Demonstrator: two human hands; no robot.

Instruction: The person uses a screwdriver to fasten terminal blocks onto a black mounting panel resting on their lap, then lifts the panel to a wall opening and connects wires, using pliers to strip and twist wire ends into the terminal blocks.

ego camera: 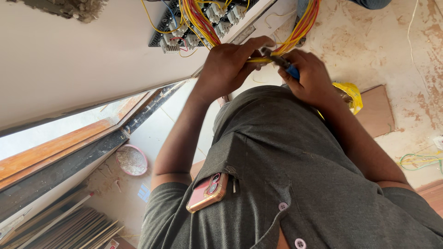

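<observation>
A: What is shown in the head view?

B: A bundle of yellow and red wires (pixel 295 34) is seen running from the far top of the frame down to both hands, which are raised in front of a grey shirt (pixel 286 175). The left hand (pixel 228 62) is closed around the bundle; its fingers (pixel 249 46) are wrapped over the yellow strands and pressed together on them.

A: And the other hand?

B: The right hand (pixel 309 76) is clamped on a pair of pliers (pixel 281 62) with a blue handle. Its fingers are curled shut around that handle, and the dark nose of the tool is pointed left and far, towards the wires.

A: How is the bundle laid relative to the tool?

B: The long axis of the wires is slanted from far right down to near left, crossing just beyond the plier tip. The tip is held touching or just beside the yellow strands; exact contact cannot be told. The left hand is the nearer one to the wire ends.

A: What else is seen?

B: A switch panel (pixel 198 23) with more wiring is hung at the far left beside a white wall (pixel 69 60). A phone (pixel 207 191) is tucked in the shirt pocket. On the floor (pixel 406 55), a pink bowl (pixel 132 160), a yellow bag (pixel 350 94) and a wooden board (pixel 376 110) are seen.
</observation>
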